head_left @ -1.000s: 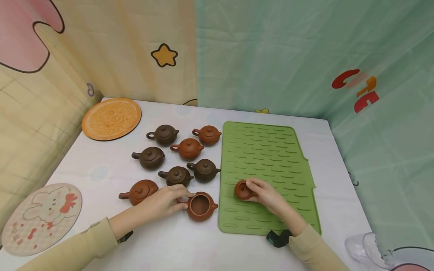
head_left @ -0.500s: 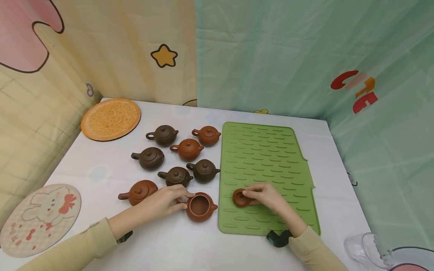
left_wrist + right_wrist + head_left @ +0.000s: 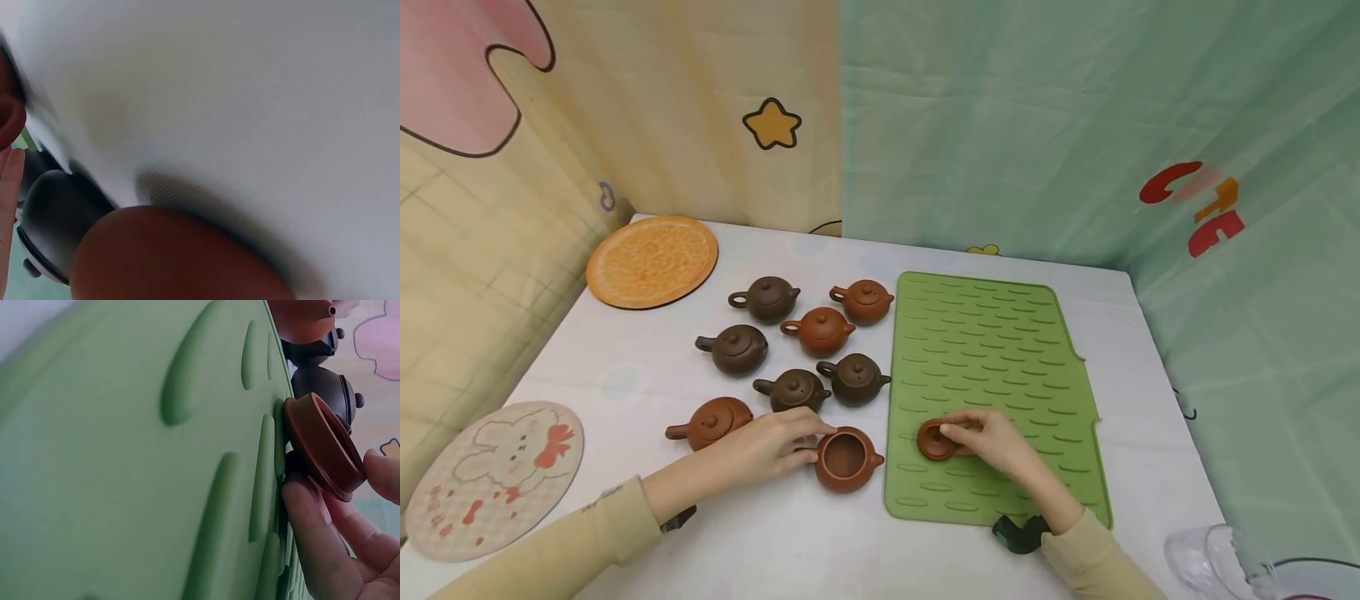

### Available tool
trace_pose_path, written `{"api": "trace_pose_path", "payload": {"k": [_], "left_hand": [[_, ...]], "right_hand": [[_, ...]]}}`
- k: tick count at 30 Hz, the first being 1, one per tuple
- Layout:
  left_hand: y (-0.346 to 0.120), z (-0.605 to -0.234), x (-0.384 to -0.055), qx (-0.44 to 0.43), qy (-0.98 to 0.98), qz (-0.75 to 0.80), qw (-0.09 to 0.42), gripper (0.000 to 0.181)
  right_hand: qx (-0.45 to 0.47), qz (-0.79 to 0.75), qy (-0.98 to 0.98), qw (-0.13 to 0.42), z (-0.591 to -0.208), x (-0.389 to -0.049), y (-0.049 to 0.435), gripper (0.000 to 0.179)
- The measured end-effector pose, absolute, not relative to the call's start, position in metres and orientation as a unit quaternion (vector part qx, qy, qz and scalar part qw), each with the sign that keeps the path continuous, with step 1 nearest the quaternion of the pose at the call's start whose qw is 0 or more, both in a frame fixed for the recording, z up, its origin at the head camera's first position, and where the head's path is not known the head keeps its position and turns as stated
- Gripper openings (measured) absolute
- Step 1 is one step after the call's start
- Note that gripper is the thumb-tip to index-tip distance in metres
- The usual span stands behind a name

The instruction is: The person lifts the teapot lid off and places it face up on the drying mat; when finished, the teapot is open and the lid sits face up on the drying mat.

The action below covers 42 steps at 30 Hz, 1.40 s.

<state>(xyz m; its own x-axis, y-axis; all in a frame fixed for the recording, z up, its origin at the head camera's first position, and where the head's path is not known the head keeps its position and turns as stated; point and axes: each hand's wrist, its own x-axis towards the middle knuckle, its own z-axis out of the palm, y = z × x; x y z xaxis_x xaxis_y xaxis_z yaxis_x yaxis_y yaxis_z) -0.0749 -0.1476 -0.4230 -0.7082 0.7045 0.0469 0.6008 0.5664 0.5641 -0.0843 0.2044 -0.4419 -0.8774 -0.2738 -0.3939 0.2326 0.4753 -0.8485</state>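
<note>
My left hand [image 3: 775, 446] pinches the handle of a lidless reddish-brown teapot [image 3: 842, 479] on the white table, spout to the right. The pot's dark round opening faces up. In the left wrist view, a reddish-brown teapot [image 3: 175, 262] fills the bottom and some fingers [image 3: 10, 200] show at the left edge. Over the green mat [image 3: 985, 350], my right hand [image 3: 996, 442] grips a small round reddish-brown teapot lid [image 3: 935, 439] between thumb and fingers. The right wrist view shows this lid [image 3: 322, 447] hollow side up, close over the mat's ridges.
Several lidded teapots, dark brown [image 3: 739, 350] and reddish-brown [image 3: 823, 331], stand left of the mat. An orange round placemat [image 3: 652, 262] lies at the back left, a rabbit-print one [image 3: 493, 479] at the front left. A clear plastic container [image 3: 1206, 558] stands front right.
My right hand has lowered the lid slightly toward the front of the mat and turned it flatter. The left hand stays at the teapot's handle. The head view has shifted slightly.
</note>
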Motion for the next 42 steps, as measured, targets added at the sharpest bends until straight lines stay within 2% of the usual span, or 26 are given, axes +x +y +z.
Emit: {"api": "trace_pose_path", "payload": {"k": [7,16,20,24,29,34,42], "left_hand": [[-0.146,-0.402,-0.081,0.369,0.883,0.278,0.079,0.032],[-0.151,-0.362,-0.101,0.370,0.889,0.270,-0.012,0.031],[-0.154,-0.350,-0.113,0.356,0.896,0.263,-0.026,0.031],[-0.155,-0.344,-0.129,0.332,0.909,0.253,0.002,0.032],[-0.148,-0.348,-0.154,0.321,0.912,0.249,0.066,0.032],[-0.138,-0.364,-0.171,0.329,0.913,0.210,0.117,0.030],[-0.128,-0.380,-0.180,0.342,0.911,0.174,0.151,0.030]], "right_hand": [[-0.027,-0.485,0.843,0.232,-0.439,-0.086,0.201,0.038],[-0.051,-0.465,0.855,0.225,-0.433,-0.097,0.199,0.039],[-0.057,-0.441,0.869,0.219,-0.428,-0.102,0.197,0.038],[-0.081,-0.404,0.892,0.184,-0.418,-0.112,0.191,0.037],[-0.115,-0.409,0.893,0.147,-0.400,-0.131,0.172,0.036],[-0.158,-0.417,0.883,0.146,-0.387,-0.148,0.144,0.034],[-0.218,-0.380,0.884,0.165,-0.391,-0.166,0.105,0.024]]}}
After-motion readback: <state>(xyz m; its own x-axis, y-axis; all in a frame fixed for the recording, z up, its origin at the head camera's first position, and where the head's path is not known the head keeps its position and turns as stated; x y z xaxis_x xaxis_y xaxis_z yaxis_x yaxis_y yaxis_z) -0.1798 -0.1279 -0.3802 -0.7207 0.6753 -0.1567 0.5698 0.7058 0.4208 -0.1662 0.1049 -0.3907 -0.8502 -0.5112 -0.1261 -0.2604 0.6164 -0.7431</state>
